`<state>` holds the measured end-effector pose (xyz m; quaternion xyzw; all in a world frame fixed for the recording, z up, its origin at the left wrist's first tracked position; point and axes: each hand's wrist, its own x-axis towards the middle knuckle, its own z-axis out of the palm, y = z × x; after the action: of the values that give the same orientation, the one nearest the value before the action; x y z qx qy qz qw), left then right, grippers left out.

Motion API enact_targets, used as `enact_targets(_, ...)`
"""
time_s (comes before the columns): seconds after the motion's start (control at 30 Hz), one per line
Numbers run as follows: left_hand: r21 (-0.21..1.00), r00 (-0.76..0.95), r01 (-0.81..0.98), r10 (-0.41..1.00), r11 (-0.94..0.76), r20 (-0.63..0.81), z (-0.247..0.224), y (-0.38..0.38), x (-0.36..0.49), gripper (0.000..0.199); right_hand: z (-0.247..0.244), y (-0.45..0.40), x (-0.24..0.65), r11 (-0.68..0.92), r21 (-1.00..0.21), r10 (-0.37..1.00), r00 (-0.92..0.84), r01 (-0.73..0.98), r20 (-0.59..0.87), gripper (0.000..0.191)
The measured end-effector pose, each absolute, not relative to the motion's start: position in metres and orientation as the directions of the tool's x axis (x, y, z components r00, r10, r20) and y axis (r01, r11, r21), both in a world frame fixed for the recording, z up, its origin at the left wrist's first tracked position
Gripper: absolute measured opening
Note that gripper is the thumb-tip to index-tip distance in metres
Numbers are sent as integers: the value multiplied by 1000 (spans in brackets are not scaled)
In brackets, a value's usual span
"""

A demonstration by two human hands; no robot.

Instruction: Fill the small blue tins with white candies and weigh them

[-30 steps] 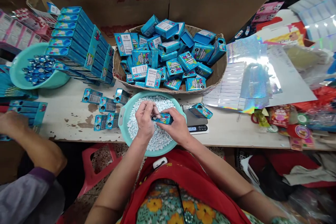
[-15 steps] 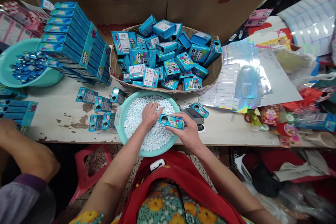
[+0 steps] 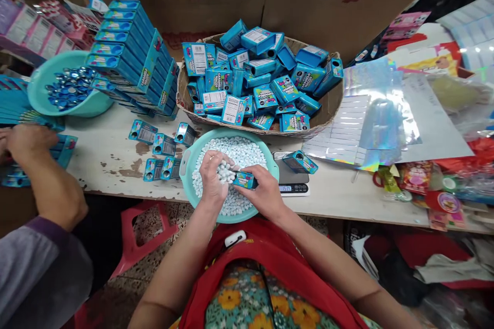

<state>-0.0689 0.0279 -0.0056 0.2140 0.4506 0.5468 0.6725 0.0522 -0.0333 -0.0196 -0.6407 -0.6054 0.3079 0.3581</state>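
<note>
We read "CARAMELO MACIZO" on the small blue rectangular box [image 3: 244, 180] clamped in our right hand [image 3: 266, 193], above the round turquoise plastic basin [image 3: 187, 177]; our left hand [image 3: 213, 181], half-curled, cups small rounded white pellets [image 3: 225, 172] just beside the box's end.

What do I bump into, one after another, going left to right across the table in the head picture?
A co-worker's hand, little blue boxes, left hand holding white pieces, held blue box, right hand, scale, shiny sheets.
</note>
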Motion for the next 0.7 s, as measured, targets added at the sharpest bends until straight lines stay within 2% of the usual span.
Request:
enact_targets(0.17, 858, -156, -492, 955, 146, -252, 0, 28, -68, 21, -8, -27, 45, 39, -841, 995, 54, 540, 80, 31)
enact_targets(0.7, 931, -239, -359, 957, 70, -164, 7, 35, -55, 27, -11, -25, 50, 30, -885, 989, 117, 465, 95, 29)
